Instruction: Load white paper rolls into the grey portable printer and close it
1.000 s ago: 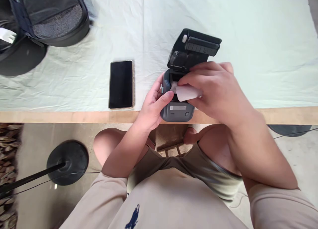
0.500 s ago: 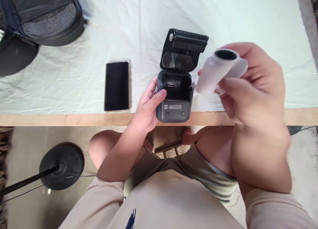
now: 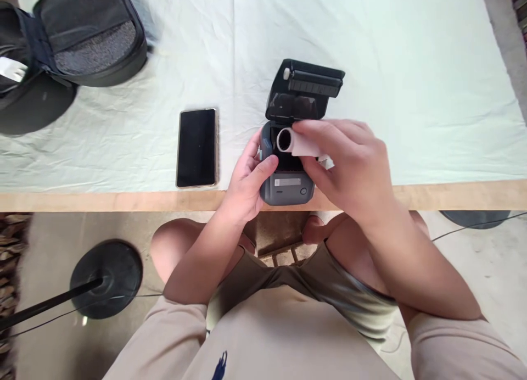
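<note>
A small dark grey label printer stands at the table's front edge with its lid swung up. My left hand grips its left side, the thumb over the rim of the paper bay. My right hand pinches a white paper roll between thumb and fingers. The roll lies sideways at the mouth of the bay, its hollow dark core facing left. Part of the roll is hidden behind the right fingers, and I cannot tell whether it touches the bay floor.
Left of the printer lies a smartphone, screen dark. An open black case with a white plug in it sits at the far left. Pale cloth covers the table, with a bare wooden front edge. A round black stand base is on the floor.
My right hand has brought the paper roll left and down from beside the printer to its open bay, turning the core end leftward. My left hand keeps its hold on the printer.
</note>
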`<state>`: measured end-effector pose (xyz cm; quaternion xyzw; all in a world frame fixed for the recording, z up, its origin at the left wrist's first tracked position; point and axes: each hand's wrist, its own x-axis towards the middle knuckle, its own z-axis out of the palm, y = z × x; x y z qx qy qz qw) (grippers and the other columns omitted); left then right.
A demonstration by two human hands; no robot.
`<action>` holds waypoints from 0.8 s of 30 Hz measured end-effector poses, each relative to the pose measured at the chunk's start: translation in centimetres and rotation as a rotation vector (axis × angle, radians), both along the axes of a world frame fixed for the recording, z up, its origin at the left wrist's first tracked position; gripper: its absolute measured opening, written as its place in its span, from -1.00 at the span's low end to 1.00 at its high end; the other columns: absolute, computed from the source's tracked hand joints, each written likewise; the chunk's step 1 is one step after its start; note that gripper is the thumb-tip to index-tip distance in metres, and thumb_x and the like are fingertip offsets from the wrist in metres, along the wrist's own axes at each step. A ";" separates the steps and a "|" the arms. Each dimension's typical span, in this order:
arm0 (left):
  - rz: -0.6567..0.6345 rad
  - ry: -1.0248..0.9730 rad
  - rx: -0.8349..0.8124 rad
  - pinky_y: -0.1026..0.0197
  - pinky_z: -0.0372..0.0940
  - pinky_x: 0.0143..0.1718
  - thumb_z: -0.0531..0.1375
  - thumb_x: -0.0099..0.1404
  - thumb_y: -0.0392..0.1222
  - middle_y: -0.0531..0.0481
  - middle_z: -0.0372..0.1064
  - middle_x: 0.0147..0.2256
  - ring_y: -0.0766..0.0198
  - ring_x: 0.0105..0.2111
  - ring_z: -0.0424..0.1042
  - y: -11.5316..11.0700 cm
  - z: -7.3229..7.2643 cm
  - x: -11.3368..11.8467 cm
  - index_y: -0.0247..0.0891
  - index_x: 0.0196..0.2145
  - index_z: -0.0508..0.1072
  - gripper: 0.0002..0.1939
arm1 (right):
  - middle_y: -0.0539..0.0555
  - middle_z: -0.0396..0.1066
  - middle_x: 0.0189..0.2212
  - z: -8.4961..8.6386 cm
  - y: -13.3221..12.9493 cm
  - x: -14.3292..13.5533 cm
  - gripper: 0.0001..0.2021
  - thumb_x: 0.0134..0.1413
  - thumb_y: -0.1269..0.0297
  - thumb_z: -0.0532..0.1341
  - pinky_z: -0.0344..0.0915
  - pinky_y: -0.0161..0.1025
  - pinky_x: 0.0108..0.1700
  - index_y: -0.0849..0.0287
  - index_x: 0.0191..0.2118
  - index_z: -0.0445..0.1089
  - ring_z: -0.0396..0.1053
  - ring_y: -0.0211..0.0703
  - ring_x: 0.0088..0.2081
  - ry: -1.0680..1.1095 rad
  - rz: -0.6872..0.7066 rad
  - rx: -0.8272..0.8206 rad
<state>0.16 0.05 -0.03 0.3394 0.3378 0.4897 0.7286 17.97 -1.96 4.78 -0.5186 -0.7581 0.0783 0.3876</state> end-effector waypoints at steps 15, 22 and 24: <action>-0.035 0.019 0.010 0.27 0.52 -0.31 0.58 0.16 -0.11 0.10 0.64 -0.23 0.24 -0.32 0.65 0.1 -0.3 -0.7 -0.06 0.09 0.54 -0.43 | 0.02 0.68 -0.24 -1.0 -1.1 0.4 -0.93 0.39 0.33 0.34 0.45 -0.01 -0.08 0.00 -0.16 0.48 0.64 -0.01 -0.13 0.099 0.110 0.220; -0.052 0.062 0.040 0.25 0.45 -0.39 0.63 -0.02 -0.15 0.10 0.59 -0.29 0.15 -0.34 0.66 0.3 -0.9 -0.8 -0.03 0.12 0.53 -0.26 | 0.19 0.42 0.35 -1.1 1.7 2.1 -0.46 0.42 -0.07 0.20 0.53 0.06 0.11 -0.02 0.38 0.23 0.51 0.12 0.29 0.184 -0.002 0.120; -0.043 0.078 0.029 0.20 0.49 -0.34 0.64 -0.04 -0.11 0.07 0.60 -0.27 0.04 -0.26 0.70 0.1 -0.9 -0.9 -0.03 0.19 0.50 -0.16 | 0.15 0.54 0.19 -1.1 1.6 2.1 -0.60 0.45 0.04 0.18 0.53 0.00 0.00 0.01 0.28 0.36 0.59 0.04 0.13 0.211 0.010 0.155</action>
